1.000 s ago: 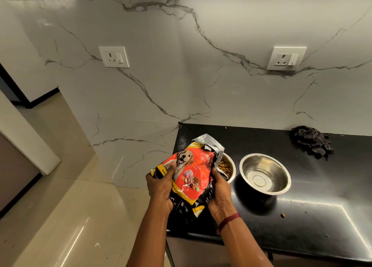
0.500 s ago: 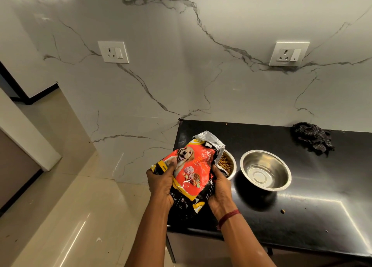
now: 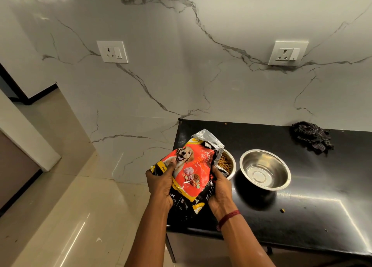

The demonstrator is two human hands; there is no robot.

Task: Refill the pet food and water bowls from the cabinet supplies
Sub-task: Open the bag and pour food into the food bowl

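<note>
We hold the bag [image 3: 191, 166] in both hands over the near left corner of the counter [image 3: 302, 206], much as half a second ago: it has not shifted against the bowls. Our left hand [image 3: 161, 183] grips its left edge, thumb laid across the printed dog. Our right hand [image 3: 220, 190] grips the right edge, fingers curled behind the crumpled black side. The bag's silver top is crumpled and leans right, over the food bowl [image 3: 234, 164], which the bag partly hides. Kibble [image 3: 224, 164] shows in the part we can see. The water bowl [image 3: 263, 166] sits just beside it on the right, apart from it; whether it holds water we cannot tell. Against a second ago only the view has tipped a little, so the bowls and the cloth [image 3: 311, 137] sit slightly higher in the picture. The cloth lies crumpled at the back by the wall, and one stray piece [image 3: 282, 210] lies on the counter in front of the water bowl.
</note>
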